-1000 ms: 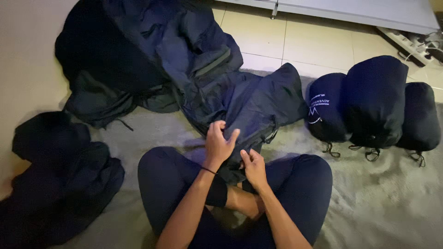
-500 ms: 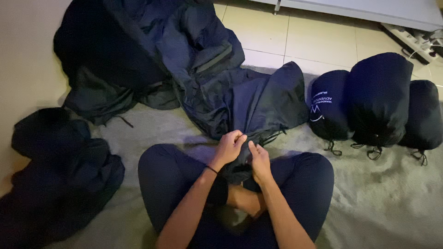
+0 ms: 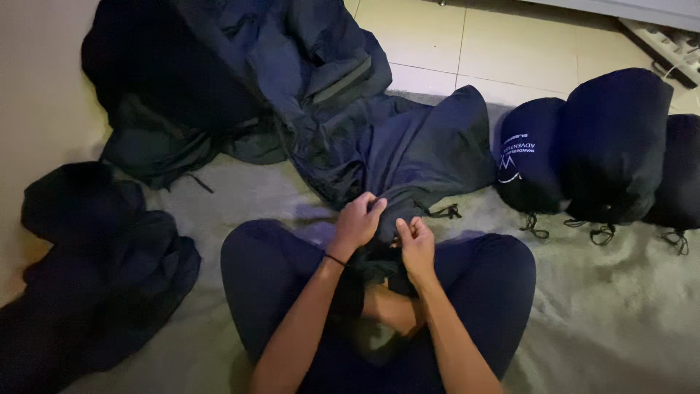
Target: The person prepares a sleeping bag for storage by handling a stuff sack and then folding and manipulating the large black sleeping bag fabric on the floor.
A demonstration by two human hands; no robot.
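Gripping the near edge of a dark navy, crumpled fabric sleeping bag (image 3: 408,157), the left hand (image 3: 357,222) and right hand (image 3: 415,244) both close on its cloth above the crossed legs. It sprawls across the grey carpet (image 3: 605,306). Three stuffed navy sacks (image 3: 609,142) stand right; another dark bundle (image 3: 87,270) lies left.

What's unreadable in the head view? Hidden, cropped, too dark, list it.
- Fingertips of the left hand and right hand: curled into the dark blue sleeping bag, so the exact grip is hidden.
- Whatever sits under the hands in the lap: covered by the fabric.
- Third stuffed sack: cut off by the right edge.
- Dark pile at left: too dim to tell what it is.
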